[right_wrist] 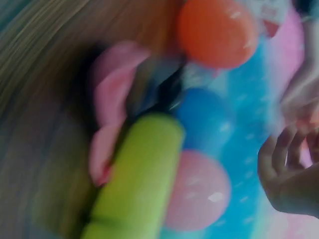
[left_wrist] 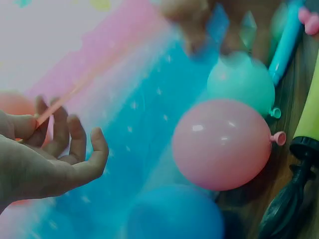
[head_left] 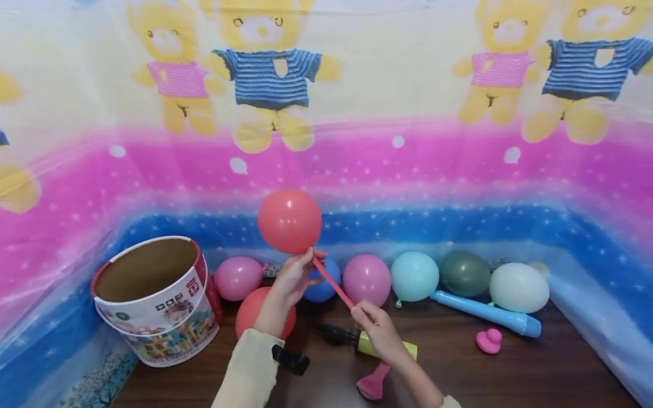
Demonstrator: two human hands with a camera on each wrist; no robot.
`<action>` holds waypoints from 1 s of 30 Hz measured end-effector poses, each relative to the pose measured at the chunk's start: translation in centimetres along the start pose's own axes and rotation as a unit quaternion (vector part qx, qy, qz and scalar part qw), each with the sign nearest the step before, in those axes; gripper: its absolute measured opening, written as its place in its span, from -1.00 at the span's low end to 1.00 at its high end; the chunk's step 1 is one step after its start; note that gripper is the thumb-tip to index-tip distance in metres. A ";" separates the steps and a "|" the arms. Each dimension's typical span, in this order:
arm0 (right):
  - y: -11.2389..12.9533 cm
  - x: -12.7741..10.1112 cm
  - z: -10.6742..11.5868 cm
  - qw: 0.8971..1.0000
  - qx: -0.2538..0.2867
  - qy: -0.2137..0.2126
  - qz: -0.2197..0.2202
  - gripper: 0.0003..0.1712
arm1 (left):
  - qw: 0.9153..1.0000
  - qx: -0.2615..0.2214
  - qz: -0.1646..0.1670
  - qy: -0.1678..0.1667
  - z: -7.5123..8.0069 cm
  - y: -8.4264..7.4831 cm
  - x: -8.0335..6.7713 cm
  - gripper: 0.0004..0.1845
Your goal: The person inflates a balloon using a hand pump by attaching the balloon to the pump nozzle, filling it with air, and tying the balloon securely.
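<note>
An inflated red balloon (head_left: 289,221) is held up above the table. My left hand (head_left: 293,277) pinches its neck just below the round body. Between my two hands the neck (head_left: 333,277) runs as a long, taut strip, slanting down to the right. My right hand (head_left: 380,331) grips the far end between thumb and fingers. In the left wrist view the left hand (left_wrist: 55,159) has thumb and index finger on the strip, the other fingers loosely bent, while the right hand (left_wrist: 224,25) is blurred at the top.
Inflated balloons, including a pink one (head_left: 367,280), line the back of the table. Another red balloon (head_left: 250,311) sits behind the left forearm. A yellow-green hand pump (head_left: 364,344) and a limp pink balloon (head_left: 372,385) lie below the right hand. A bucket (head_left: 158,323) stands left.
</note>
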State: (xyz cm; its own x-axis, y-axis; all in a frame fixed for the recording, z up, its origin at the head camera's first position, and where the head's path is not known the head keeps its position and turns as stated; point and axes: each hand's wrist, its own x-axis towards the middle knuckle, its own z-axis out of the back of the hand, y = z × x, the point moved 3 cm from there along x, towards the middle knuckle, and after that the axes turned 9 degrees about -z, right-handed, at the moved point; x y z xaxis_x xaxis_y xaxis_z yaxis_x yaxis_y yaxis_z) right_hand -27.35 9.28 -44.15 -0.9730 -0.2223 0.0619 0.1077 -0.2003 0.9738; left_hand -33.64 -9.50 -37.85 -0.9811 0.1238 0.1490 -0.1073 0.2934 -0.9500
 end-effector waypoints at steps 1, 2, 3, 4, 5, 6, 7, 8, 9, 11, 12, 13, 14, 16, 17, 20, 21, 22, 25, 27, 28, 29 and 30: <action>-0.6 0.7 0.5 1.000 0.005 0.010 -0.010 -0.71 | 1.000 0.013 -0.004 0.015 -0.3 -0.5 -0.3 -0.61; -1.2 1.4 1.1 1.000 0.009 0.013 -0.018 -0.70 | 0.999 0.029 -0.008 0.029 -0.6 -0.9 -0.4 -0.62; -1.6 2.2 1.7 1.000 0.007 0.014 -0.025 -0.67 | 0.998 0.045 -0.011 0.041 -0.9 -1.3 -0.6 -0.63; -1.9 3.0 2.5 0.999 -0.002 0.005 -0.031 -0.66 | 0.997 0.062 -0.013 0.049 -1.2 -1.6 -0.7 -0.64; -2.1 3.8 3.3 0.999 -0.020 -0.007 -0.033 -0.65 | 0.995 0.080 -0.017 0.056 -1.5 -1.8 -0.9 -0.65; -2.0 4.6 4.1 0.998 -0.041 -0.021 -0.036 -0.64 | 0.993 0.100 -0.022 0.064 -1.8 -1.9 -1.0 -0.66; -1.8 5.3 4.9 0.997 -0.065 -0.032 -0.031 -0.63 | 0.991 0.113 -0.021 0.066 -2.0 -1.9 -1.1 -0.66; -1.4 6.0 5.7 0.994 -0.096 -0.046 -0.021 -0.63 | 0.990 0.121 -0.018 0.065 -2.1 -1.8 -1.2 -0.66; -0.7 6.5 6.4 0.990 -0.131 -0.057 -0.008 -0.63 | 0.989 0.129 -0.012 0.063 -2.2 -1.7 -1.2 -0.65; 0.9 7.4 7.6 0.976 -0.200 -0.080 0.032 -0.66 | 0.989 0.136 0.000 0.060 -2.3 -1.2 -1.3 -0.64; 1.9 7.6 8.0 0.966 -0.234 -0.090 0.058 -0.69 | 0.989 0.133 0.008 0.057 -2.4 -0.8 -1.2 -0.63; 3.0 7.8 8.3 0.954 -0.269 -0.102 0.090 -0.72 | 0.991 0.125 0.019 0.051 -2.4 -0.5 -1.1 -0.63; 4.0 7.9 8.4 0.938 -0.302 -0.117 0.127 -0.75 | 0.992 0.116 0.029 0.047 -2.5 -0.2 -1.0 -0.63; 6.1 8.0 8.4 0.905 -0.349 -0.137 0.204 -0.82 | 0.994 0.095 0.045 0.039 -2.6 0.4 -0.7 -0.62; 7.0 8.0 8.2 0.887 -0.365 -0.143 0.244 -0.85 | 0.994 0.086 0.055 0.038 -2.7 0.7 -0.5 -0.62; 9.1 7.7 7.2 0.841 -0.393 -0.144 0.343 -0.89 | 0.992 0.082 0.078 0.049 -3.1 1.4 -0.1 -0.63; 9.5 7.5 6.8 0.827 -0.397 -0.139 0.373 -0.87 | 0.991 0.091 0.084 0.060 -3.3 1.5 -0.1 -0.63; 9.9 7.3 6.4 0.813 -0.401 -0.135 0.400 -0.86 | 0.988 0.104 0.091 0.073 -3.6 1.6 -0.1 -0.64; 10.3 6.3 5.1 0.770 -0.431 -0.106 0.457 -0.83 | 0.974 0.159 0.098 0.129 -4.4 1.7 -0.2 -0.65; 10.1 5.7 4.2 0.747 -0.452 -0.069 0.482 -0.84 | 0.960 0.203 0.092 0.170 -4.8 1.8 -0.3 -0.64; 10.0 5.5 3.9 0.745 -0.459 -0.044 0.483 -0.85 | 0.952 0.225 0.086 0.190 -4.9 1.8 -0.4 -0.63; 9.9 5.4 3.7 0.748 -0.463 -0.016 0.476 -0.86 | 0.944 0.246 0.077 0.207 -5.0 1.8 -0.5 -0.61; 9.7 5.3 3.5 0.755 -0.465 0.011 0.462 -0.88 | 0.936 0.266 0.066 0.221 -5.0 1.7 -0.6 -0.60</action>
State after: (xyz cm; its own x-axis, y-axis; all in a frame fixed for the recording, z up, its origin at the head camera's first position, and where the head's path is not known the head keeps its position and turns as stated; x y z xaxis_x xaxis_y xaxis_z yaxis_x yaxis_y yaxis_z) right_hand -32.20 9.49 -33.60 -0.3922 -0.6913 0.6069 0.8456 -0.5306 -0.0578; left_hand -32.46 -4.31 -38.19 -0.8413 0.5406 0.0091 -0.1712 -0.2505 -0.9529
